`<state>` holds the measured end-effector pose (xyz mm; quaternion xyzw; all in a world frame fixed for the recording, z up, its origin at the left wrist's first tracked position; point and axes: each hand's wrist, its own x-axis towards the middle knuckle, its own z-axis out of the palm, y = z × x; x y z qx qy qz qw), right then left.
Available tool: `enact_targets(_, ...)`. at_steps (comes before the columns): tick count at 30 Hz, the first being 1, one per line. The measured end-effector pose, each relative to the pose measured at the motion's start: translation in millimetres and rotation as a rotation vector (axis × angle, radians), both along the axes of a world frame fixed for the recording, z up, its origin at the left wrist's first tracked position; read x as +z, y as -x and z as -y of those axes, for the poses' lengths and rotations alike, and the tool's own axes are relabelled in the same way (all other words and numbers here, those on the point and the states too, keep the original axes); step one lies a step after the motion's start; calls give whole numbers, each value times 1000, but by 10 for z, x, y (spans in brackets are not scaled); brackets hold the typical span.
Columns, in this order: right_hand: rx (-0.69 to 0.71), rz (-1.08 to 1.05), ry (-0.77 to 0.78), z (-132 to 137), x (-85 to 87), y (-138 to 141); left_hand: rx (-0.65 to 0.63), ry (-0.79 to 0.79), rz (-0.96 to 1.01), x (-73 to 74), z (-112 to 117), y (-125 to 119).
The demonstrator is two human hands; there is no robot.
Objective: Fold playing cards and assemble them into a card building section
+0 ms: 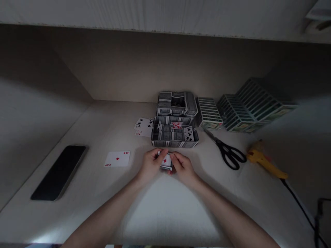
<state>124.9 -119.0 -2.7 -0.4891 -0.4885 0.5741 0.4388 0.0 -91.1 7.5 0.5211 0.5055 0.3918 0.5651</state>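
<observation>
Near the middle of the table, my left hand [152, 162] and my right hand [184, 166] are both closed on a small playing-card piece [165, 162] with a red diamond facing up. My thumbs lie on its top, and the fingers partly hide its shape, so I cannot tell whether it is one folded card or several. Just beyond my hands sits an open box built of playing cards [172, 143], with loose cards inside. To the left, an ace of diamonds [117, 159] lies flat on the table, apart from my left hand.
A taller card structure [177, 103] stands behind the box. Several loose cards [145, 127] lie left of it. At right are slatted boxes [210, 112], black-handled scissors [230, 153] and a yellow glue gun [266, 163] with a cord. A phone [59, 172] lies at left.
</observation>
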Motion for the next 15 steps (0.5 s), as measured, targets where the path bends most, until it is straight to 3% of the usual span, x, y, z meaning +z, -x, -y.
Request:
enact_targets(6,3,55,-29,13,-36,-17,50,-180,-258,-33,28,15)
enact_targets(15,14,313,-111,40,-60,-64,-17,-563,-708,-45,122,65)
